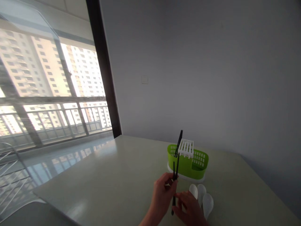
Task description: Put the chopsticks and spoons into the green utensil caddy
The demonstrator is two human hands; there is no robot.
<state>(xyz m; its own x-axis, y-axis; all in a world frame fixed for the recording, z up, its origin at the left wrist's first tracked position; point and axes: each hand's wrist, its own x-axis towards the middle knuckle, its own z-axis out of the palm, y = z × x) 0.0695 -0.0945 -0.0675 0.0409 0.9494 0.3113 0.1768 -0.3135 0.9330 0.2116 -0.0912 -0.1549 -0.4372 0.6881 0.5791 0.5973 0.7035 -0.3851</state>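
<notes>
— While both hands are low at the near edge of the table [105, 175], what do they hold?

— The left hand [161, 196] has its grip closed on a pair of black chopsticks [175, 175], upright. The right hand [190, 208] touches their lower end; whether its grip is closed, I cannot tell.

— And around them?

— A green cutlery basket [188, 163] just behind, more chopsticks [179, 142] standing in it, and white spoons [202, 197] beside the right hand.
</notes>
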